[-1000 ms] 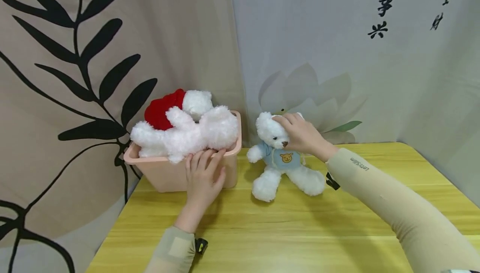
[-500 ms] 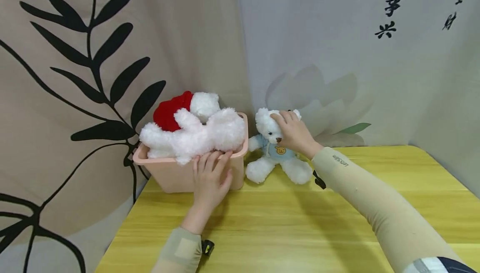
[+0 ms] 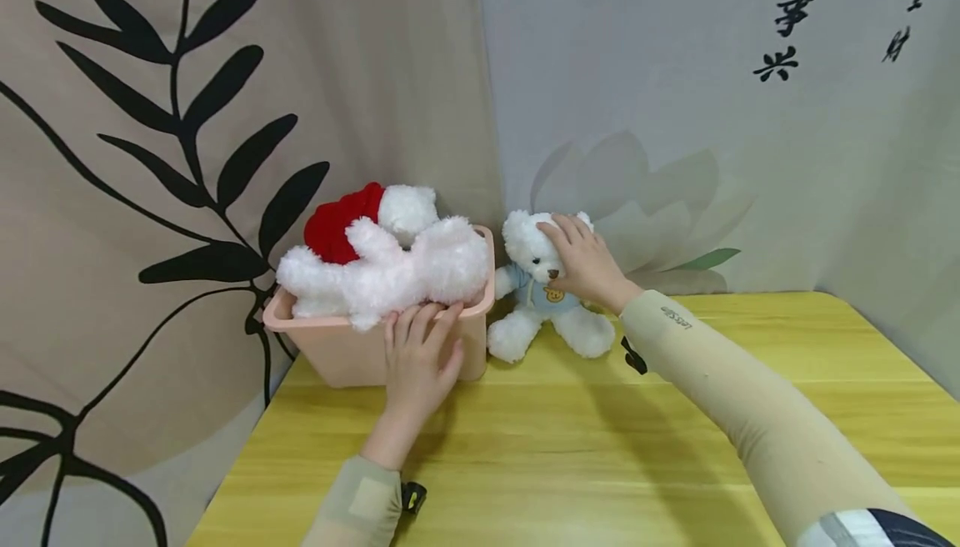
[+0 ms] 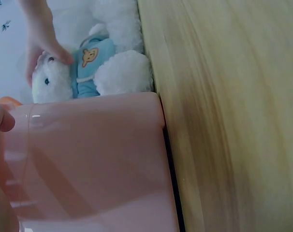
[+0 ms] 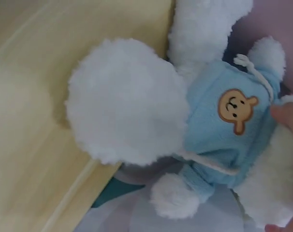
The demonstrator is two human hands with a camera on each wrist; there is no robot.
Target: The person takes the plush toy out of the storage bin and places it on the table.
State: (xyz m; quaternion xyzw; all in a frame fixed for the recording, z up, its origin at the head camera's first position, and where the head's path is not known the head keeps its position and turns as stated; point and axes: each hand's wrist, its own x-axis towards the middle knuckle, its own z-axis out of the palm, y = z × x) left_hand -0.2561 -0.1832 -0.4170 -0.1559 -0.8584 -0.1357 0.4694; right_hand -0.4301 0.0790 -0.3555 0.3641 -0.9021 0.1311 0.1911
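Observation:
A white teddy bear (image 3: 532,290) in a light blue hoodie sits on the table beside a pink plastic storage bin (image 3: 360,355). My right hand (image 3: 588,268) grips the bear's head from above and the right side, fingers over its brow. In the right wrist view my thumb (image 5: 287,116) lies near the hoodie's neck. My left hand (image 3: 420,363) holds the bin's front rim, fingertips hooked over it and thumb along the outer wall. In the bin, a second white bear (image 3: 390,276) lies across the top, with a bear in red (image 3: 341,226) behind it.
The wood-grain table (image 3: 570,447) meets a fabric backdrop (image 3: 637,72) right behind the bin and the sitting bear. The table's left edge runs close by the bin. Black plant shapes (image 3: 187,138) are printed on the cloth.
The right hand has shifted the blue-hoodie bear back and left, so it now sits close against the bin. The left hand has stayed at the rim. The head view has turned slightly left.

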